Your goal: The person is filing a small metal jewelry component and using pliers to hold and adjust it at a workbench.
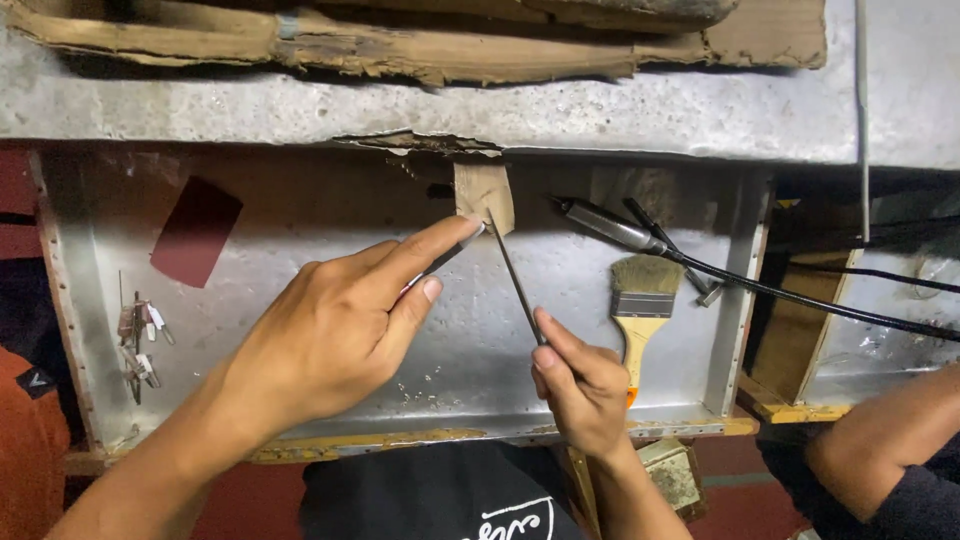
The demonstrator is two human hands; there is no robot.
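- My right grip [580, 385] pinches one thin metal rod [512, 275] at its lower end; its tip rises to the tan tape patch [484, 195].
- My left grip [335, 335] pinches one dark slim tool [443, 262], forefinger stretched toward that patch.
- One paintbrush [640, 300] lies on the bench [300, 230], right of the rod.

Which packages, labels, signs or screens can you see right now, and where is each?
No screens, signs or labels show.
Torn cardboard: flattened brown packaging along the top ledge, ragged edges.
Brown paper scrap: small upright rectangle under the ledge, at the left hand fingertip.
Dark red patch: tilted rectangle, upper left of the metal tray.
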